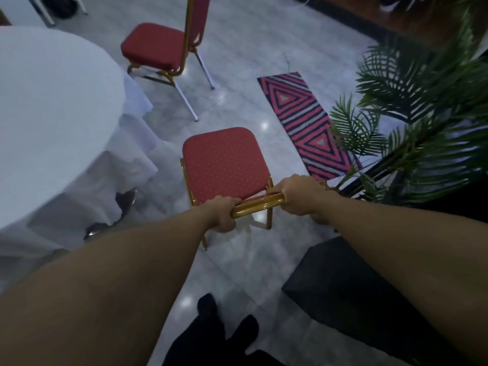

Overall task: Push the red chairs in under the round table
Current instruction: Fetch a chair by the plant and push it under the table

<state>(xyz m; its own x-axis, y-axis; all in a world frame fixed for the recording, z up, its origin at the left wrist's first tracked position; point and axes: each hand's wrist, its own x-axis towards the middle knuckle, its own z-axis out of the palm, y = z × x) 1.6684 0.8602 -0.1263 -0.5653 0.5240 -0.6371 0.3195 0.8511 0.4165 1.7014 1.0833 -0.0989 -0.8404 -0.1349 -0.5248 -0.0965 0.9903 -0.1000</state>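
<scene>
Gold backrest rail (257,206) gripped by both hands' fingers (239,201), curled tight.

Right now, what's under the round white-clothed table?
Under the round table, the draped white cloth hides nearly everything; only a shiny metal base shows at the hem. No chair is visible under it.

The scene is dim with a cool blue cast. Small overhead-light glints show on the glossy floor (237,75). The frame is soft overall, and the plant (412,107) and tablecloth (52,101) are smeared by blur. Wide-angle distortion stretches the forearms at the lower edge. Corners fall dark.
</scene>
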